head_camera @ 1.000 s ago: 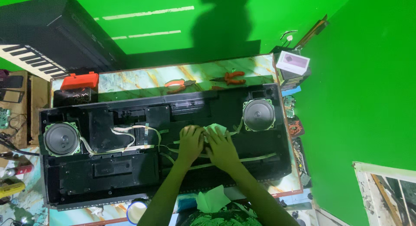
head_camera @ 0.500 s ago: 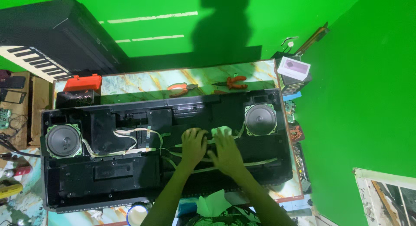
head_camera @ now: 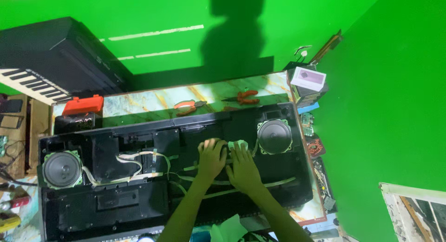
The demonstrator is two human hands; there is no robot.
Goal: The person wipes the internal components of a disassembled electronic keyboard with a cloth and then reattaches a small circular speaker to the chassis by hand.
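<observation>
While both hands press flat inside open keyboard case (head_camera: 139, 209): left hand (head_camera: 211, 157) spread on bare panel, right hand (head_camera: 242, 166) fingers over pale cloth (head_camera: 238, 144), just left of speaker (head_camera: 274, 136). Wiping apparently underway; pliers (head_camera: 188, 105) beyond, untouched.

Green walls (head_camera: 395, 84), marble-top table (head_camera: 148, 100), shadow on wall

You see two orange-handled pliers (head_camera: 189, 105) on the marble tabletop (head_camera: 139, 102); a red case (head_camera: 82, 105) left; a white box (head_camera: 308, 79) right.
</observation>
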